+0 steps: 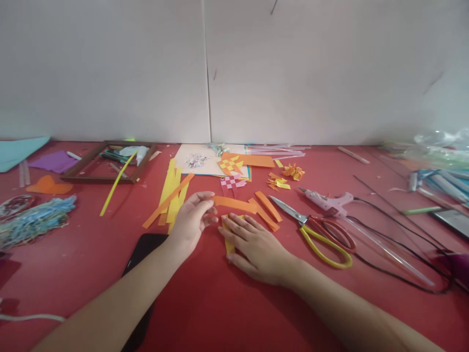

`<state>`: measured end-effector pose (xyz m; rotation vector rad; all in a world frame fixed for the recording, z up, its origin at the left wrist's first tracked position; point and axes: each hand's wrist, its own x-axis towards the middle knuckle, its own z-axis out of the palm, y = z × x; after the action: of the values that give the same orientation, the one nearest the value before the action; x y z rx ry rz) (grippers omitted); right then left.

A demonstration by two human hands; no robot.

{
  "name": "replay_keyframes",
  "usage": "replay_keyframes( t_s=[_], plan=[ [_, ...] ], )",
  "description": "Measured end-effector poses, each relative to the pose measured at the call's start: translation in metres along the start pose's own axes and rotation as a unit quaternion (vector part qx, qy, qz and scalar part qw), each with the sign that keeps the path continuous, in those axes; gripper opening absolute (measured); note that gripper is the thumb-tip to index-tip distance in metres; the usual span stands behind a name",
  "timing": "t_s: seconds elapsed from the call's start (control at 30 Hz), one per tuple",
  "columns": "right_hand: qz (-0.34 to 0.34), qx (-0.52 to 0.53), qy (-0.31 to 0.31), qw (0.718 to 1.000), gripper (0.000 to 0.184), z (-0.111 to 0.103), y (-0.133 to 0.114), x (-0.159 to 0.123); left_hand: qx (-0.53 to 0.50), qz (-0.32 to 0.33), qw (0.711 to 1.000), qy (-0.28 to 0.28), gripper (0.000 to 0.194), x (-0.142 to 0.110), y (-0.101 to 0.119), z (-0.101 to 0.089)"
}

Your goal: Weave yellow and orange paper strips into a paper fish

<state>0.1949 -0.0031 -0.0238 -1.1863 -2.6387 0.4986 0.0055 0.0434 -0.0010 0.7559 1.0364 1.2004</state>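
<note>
Between the thumb and fingers of my left hand [194,220] is the left end of an orange paper strip [236,204], which stretches to the right above the table. My right hand [256,247] lies flat with its fingers out, pressing on yellow paper strips [230,244] that it mostly covers. Two more orange strips [268,206] rest just beyond my right fingers. Left of my left hand, long yellow strips [166,188] lie in a bundle with an orange strip [168,200] across them. Woven paper fish, one yellow and orange [230,165], one pink and white [229,183], lie farther back.
Scissors [311,227] and a pink glue gun [330,201] with a black cord lie to the right. A black phone [142,254] is partly under my left forearm. A wooden frame [98,180] stands back left, near blue tassel threads [40,222]. A white wall [293,73] closes the back.
</note>
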Motion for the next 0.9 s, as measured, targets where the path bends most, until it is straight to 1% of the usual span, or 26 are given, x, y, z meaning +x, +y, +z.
replay_keyframes(
  t_s=[0.07,0.2,0.3,0.37,0.43,0.5,0.6,0.7,0.77,0.83,0.9],
  plan=[
    [-0.010,-0.007,-0.026,1.000,0.058,0.000,-0.002,0.000,0.004,0.012,1.000,0.005,0.026,0.002,0.000,-0.001],
    [-0.044,0.006,-0.041,0.998,0.058,-0.001,-0.004,-0.005,0.037,0.037,0.999,0.012,0.027,0.006,-0.001,-0.005],
    [-0.055,0.009,-0.047,0.997,0.058,-0.002,-0.004,-0.011,0.085,0.067,0.994,0.009,0.028,0.007,-0.002,-0.008],
    [-0.060,0.012,-0.054,0.997,0.059,-0.004,-0.002,-0.017,0.130,0.089,0.988,-0.005,0.026,0.007,-0.003,-0.010],
    [-0.066,0.017,-0.062,0.996,0.060,-0.009,0.001,-0.028,0.192,0.105,0.975,-0.031,0.020,0.006,-0.003,-0.011],
    [-0.064,0.019,-0.067,0.996,0.060,-0.015,0.004,-0.043,0.263,0.121,0.956,-0.054,0.012,0.004,-0.003,-0.011],
    [-0.046,0.013,-0.071,0.996,0.061,-0.025,0.009,-0.069,0.353,0.145,0.922,-0.064,0.003,0.002,-0.004,-0.013],
    [-0.042,0.008,-0.059,0.997,0.060,-0.029,0.012,-0.090,0.421,0.155,0.892,-0.063,0.002,0.002,-0.008,-0.016],
    [-0.047,-0.001,-0.042,0.998,0.059,-0.029,0.014,-0.098,0.458,0.157,0.873,-0.064,0.002,0.002,-0.010,-0.018],
    [-0.043,-0.020,0.007,0.999,0.055,-0.027,0.017,-0.097,0.489,0.160,0.855,-0.067,0.002,0.003,-0.012,-0.019],
    [-0.015,-0.043,0.082,0.996,0.043,-0.026,0.023,-0.086,0.515,0.166,0.838,-0.068,0.003,0.003,-0.012,-0.018]
  ],
)
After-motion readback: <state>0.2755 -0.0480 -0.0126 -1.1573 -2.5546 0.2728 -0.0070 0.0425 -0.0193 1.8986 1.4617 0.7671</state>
